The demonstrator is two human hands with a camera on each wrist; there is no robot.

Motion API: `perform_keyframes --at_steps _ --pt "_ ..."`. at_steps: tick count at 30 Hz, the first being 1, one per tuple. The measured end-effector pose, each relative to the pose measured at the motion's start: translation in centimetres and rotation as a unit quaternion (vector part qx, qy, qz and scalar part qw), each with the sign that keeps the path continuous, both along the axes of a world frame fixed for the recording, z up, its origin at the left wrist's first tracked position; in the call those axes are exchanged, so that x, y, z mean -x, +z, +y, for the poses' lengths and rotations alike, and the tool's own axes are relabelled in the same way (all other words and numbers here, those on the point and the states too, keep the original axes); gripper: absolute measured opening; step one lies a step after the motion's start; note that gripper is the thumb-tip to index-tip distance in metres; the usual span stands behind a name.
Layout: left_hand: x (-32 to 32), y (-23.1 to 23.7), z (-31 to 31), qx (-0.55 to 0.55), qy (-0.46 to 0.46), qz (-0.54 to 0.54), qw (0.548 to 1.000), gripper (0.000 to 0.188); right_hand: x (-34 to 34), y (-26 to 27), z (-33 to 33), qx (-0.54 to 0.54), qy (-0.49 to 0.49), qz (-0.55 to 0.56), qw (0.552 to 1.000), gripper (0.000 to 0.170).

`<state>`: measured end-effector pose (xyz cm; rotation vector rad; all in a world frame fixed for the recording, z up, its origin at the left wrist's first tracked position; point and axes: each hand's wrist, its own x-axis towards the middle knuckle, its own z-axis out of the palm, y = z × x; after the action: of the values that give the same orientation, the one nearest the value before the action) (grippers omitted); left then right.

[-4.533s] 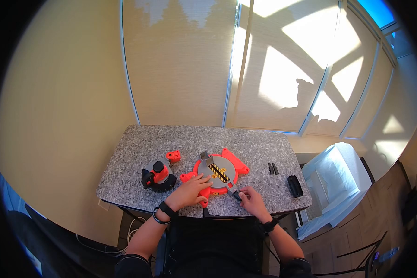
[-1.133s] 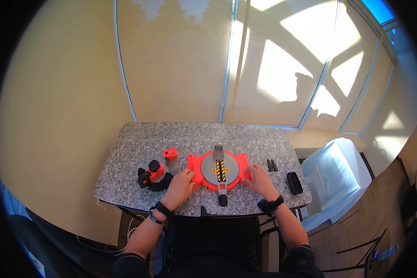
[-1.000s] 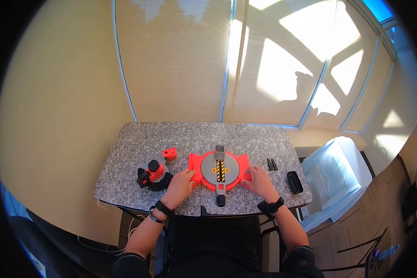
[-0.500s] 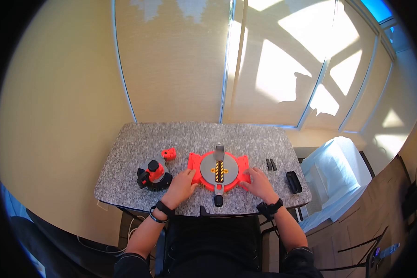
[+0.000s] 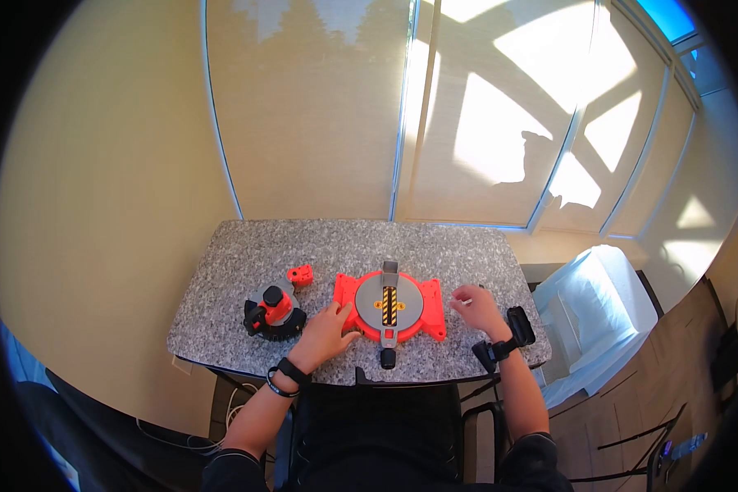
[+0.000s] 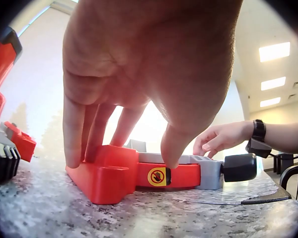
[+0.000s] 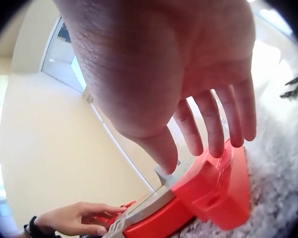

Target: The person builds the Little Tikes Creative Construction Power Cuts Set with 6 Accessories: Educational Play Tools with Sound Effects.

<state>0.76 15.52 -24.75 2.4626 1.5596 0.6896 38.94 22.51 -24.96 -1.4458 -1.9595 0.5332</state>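
Note:
The red base (image 5: 433,321) of what looks like a toy mitre saw lies flat on the speckled table. Its grey turntable (image 5: 369,305) carries a striped slot, with a black knob (image 5: 388,359) pointing towards me. My left hand (image 5: 320,338) rests at the base's left wing, fingers extended over the red plastic (image 6: 107,178) and thumb beside its front side in the left wrist view. Off to the right of the base, my right hand (image 5: 480,312) is raised with loose fingers and holds nothing. The red and black saw head (image 5: 277,305) stands left of my left hand.
A red block-shaped part (image 5: 301,275) joins the saw head's far side. Two dark slim pieces (image 7: 294,84) lie on the table at the right, mostly behind my right hand in the head view. A black case (image 5: 521,320) sits near the right edge, before a plastic-covered chair (image 5: 594,320).
The base has been turned so its knob faces me. My right hand has let go of the right wing and moved right; my left hand has stayed at the left wing.

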Motion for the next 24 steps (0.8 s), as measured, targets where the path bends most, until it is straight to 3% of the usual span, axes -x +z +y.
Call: perform_keyframes --at_steps 5,7,24 --pt "0.1 -0.1 0.0 0.011 0.000 0.009 1.000 0.066 -5.6 -2.8 4.2 -0.033 -0.127 -0.104 0.986 0.027" --pt "0.2 -0.1 0.0 0.015 -0.004 0.028 0.999 0.066 -6.7 -3.2 4.9 -0.018 -0.236 -0.162 0.958 0.031" --pt "0.5 -0.3 -0.4 -0.007 -0.010 0.045 0.999 0.063 -9.1 -4.9 6.6 0.055 -0.252 -0.174 0.950 0.036"
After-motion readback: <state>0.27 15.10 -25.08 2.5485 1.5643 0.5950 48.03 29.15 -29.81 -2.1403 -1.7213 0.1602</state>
